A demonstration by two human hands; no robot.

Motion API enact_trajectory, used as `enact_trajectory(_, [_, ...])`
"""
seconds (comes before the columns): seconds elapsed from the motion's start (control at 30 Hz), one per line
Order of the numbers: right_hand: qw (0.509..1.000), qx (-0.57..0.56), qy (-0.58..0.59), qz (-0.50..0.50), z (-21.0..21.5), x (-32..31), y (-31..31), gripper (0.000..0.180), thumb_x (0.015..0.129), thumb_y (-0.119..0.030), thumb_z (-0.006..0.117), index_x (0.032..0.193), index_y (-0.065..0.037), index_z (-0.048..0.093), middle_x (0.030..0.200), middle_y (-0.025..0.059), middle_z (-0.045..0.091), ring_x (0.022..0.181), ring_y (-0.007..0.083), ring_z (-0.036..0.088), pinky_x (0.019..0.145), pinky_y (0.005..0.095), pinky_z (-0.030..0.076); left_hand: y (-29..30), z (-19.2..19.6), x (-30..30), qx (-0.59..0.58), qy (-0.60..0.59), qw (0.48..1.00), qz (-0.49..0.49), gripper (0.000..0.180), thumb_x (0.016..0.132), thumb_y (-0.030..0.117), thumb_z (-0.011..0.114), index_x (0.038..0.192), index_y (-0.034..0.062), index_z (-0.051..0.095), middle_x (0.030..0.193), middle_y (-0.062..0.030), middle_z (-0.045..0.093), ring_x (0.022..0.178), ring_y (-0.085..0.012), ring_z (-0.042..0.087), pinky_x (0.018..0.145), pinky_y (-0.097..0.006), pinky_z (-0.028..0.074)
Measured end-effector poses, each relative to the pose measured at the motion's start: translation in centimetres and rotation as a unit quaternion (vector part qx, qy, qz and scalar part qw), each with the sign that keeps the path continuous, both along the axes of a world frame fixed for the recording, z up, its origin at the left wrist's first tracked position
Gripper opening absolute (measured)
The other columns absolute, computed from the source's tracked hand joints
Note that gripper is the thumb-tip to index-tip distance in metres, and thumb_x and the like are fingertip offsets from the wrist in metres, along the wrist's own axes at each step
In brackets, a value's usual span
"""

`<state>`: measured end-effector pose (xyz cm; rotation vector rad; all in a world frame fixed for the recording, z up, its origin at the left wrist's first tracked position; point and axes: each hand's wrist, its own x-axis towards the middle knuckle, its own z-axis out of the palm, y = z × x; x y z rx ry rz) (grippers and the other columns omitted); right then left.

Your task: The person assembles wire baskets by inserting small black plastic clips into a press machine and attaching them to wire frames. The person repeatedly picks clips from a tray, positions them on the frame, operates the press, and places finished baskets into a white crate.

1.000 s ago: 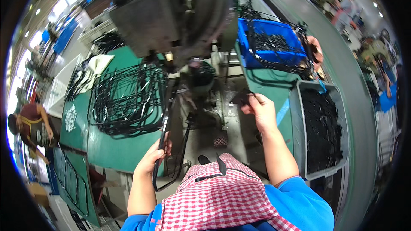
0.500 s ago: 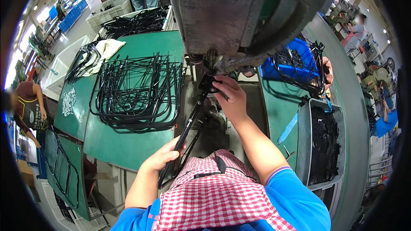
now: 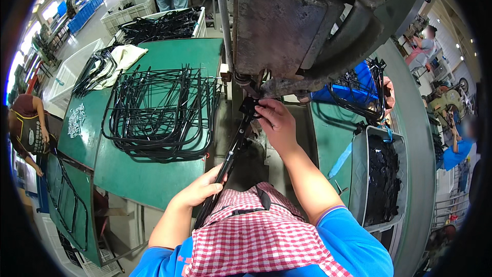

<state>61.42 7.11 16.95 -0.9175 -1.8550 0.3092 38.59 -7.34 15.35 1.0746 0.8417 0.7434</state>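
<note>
A black tubular metal frame (image 3: 231, 153) slants from my lap up to the press machine (image 3: 279, 28). My left hand (image 3: 201, 187) is wrapped round its lower part, thumb lying along the tube. At the upper end, my right hand (image 3: 277, 120) pinches a small black plate (image 3: 249, 105) against the frame, just under the machine's tooling (image 3: 256, 84). The plate's far edge and the exact contact with the tooling are hard to make out. The frame's bottom end lies against my checked apron (image 3: 256, 241).
Black frames (image 3: 159, 113) are stacked on the green table (image 3: 148, 174) at left, near scattered small silver parts (image 3: 77, 120). On the right stand a blue bin (image 3: 328, 92) and a grey bin (image 3: 366, 190) of black pieces. A co-worker (image 3: 31, 123) is at far left.
The frame has turned so its bars nearly overlap instead of standing apart. My left hand has shifted slightly right with it. My right hand keeps its pinch at the plate. The whole view has shifted a little.
</note>
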Motion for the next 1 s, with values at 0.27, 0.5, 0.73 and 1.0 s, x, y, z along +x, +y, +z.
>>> enact_trajectory(0.27, [0.998,-0.010,-0.065,-0.014,-0.1,0.2,0.0,0.032,0.068,0.004,0.069,0.098,-0.007,0.068,0.105,0.0066,0.062,0.094,0.0240,0.062,0.075,0.0315,0.052,-0.2,-1.7,-0.6,-0.034,0.011,0.999,0.000,0.065,0.082,0.041,0.066,0.129,0.0013,0.044,0.092,0.0032,0.047,0.078,-0.0055,0.042,0.064,-0.021,0.037])
enact_trajectory(0.5, [1.000,0.013,-0.009,-0.027,-0.6,0.5,-0.6,0.036,0.069,0.005,0.069,0.102,-0.008,0.062,0.113,0.0095,0.059,0.103,0.0279,0.059,0.081,0.0338,0.051,-0.1,-0.1,-0.6,-0.029,0.075,0.997,-0.011,0.067,0.078,0.051,0.065,0.120,0.0006,0.050,0.086,0.0018,0.050,0.074,-0.0078,0.046,0.064,-0.023,0.040])
enact_trajectory(0.73, [0.990,-0.124,0.038,-0.049,-2.8,4.2,-3.4,0.030,0.075,0.003,0.065,0.103,-0.006,0.061,0.119,0.0117,0.053,0.106,0.0278,0.057,0.087,0.0359,0.048,0.1,1.2,-0.9,-0.042,0.080,0.996,-0.010,0.073,0.074,0.060,0.063,0.117,0.0021,0.051,0.089,-0.0005,0.050,0.076,-0.0116,0.050,0.069,-0.027,0.044])
enact_trajectory(1.0, [0.940,-0.339,-0.033,-0.011,-4.6,7.8,-11.6,0.017,0.082,-0.011,0.061,0.096,-0.003,0.066,0.091,0.0123,0.066,0.086,0.0240,0.065,0.078,0.0323,0.051,-0.4,2.3,-1.5,0.000,0.074,0.993,-0.089,0.076,0.074,0.055,0.068,0.121,-0.0012,0.046,0.093,-0.0010,0.049,0.079,-0.0081,0.044,0.066,-0.024,0.040])
